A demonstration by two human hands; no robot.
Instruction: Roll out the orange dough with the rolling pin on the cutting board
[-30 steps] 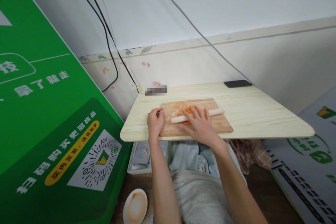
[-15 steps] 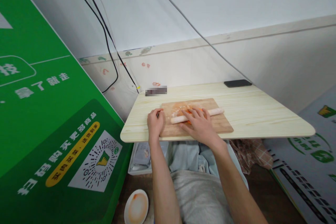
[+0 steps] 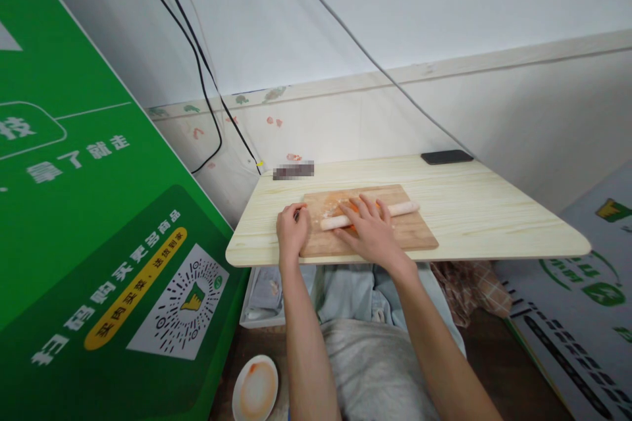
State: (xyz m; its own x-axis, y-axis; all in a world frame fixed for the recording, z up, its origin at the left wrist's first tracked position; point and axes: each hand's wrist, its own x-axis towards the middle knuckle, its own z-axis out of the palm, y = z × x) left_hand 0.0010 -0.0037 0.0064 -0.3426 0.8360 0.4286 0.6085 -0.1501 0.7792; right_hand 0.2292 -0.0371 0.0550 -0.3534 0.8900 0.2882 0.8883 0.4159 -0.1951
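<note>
Rolling pin (image 3: 403,208), pale wood and round like a stick, lies on the cutting board (image 3: 419,235) right under the right hand (image 3: 372,230); its long side runs from a bit under 9 o'clock to a bit over 3 o'clock; the right hand is the nearer of the 2, fingers apart and laid across the pin's middle, not wrapped round it; the left hand (image 3: 292,230) sits at the board's 9 o'clock edge, fingers curled, and I cannot tell if they pinch anything; from there the pin is at 3 o'clock, just apart; soft-looking orange dough (image 3: 352,228) peeks out under it; white powder (image 3: 326,209) dusts the board at 10 o'clock; the table (image 3: 503,217) has wavy streaks; a flat black phone (image 3: 447,157) lies at 2 o'clock.
</note>
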